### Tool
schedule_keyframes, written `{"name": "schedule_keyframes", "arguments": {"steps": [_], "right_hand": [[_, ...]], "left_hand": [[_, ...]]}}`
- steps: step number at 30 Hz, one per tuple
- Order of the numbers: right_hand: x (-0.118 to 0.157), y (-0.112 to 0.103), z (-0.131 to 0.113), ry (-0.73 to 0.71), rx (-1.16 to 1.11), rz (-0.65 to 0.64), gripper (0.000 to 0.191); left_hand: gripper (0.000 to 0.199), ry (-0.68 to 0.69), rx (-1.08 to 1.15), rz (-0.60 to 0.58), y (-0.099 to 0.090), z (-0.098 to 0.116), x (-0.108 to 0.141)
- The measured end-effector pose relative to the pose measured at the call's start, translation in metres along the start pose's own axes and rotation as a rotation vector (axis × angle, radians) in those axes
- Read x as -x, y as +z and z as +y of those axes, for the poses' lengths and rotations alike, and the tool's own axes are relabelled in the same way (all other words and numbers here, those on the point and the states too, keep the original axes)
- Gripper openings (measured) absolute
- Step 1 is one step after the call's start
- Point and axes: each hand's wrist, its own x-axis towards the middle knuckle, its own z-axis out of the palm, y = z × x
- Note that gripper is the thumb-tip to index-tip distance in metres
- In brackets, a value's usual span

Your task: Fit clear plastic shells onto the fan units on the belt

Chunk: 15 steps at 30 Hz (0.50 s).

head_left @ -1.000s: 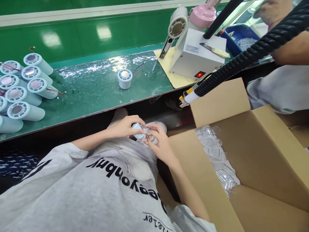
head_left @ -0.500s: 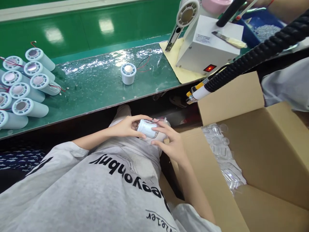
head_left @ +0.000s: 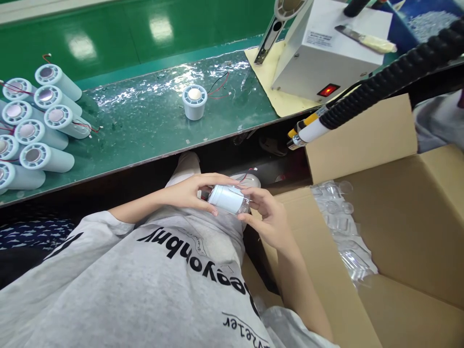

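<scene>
Above my lap, both hands hold a light-blue plastic cylinder lying on its side. My left hand wraps its left end, thumb below and fingers over the top. Against the right end, where a clear plastic part shows, my right hand closes with thumb and fingers. A thin wire with a small white connector sticks up behind the cylinder. On the green bench stands a short light-blue cup-shaped piece with a round pale disc on top and red and black wires.
Several light-blue cylinders lie stacked at the bench's left. A white machine box with a lit red switch stands right, a knife on it. A black corrugated hose crosses the right side. The open cardboard box holds clear plastic pieces.
The cylinder and both hands have shifted slightly right and down in the view. My right-hand fingers have closed onto the right end, and the clear part shows more. The wire connector now stands higher.
</scene>
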Motion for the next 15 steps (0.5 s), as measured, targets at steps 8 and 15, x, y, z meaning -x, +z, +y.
{"name": "schedule_keyframes", "arguments": {"steps": [8,15], "right_hand": [[-0.004,0.002,-0.005,0.183,-0.249,0.000,0.044],[-0.011,0.007,-0.005,0.292,-0.377,0.008,0.047]], "left_hand": [[0.071,0.043,-0.049,-0.007,0.000,0.001,0.001],[0.071,0.042,-0.054,-0.010,0.000,-0.001,0.002]]}}
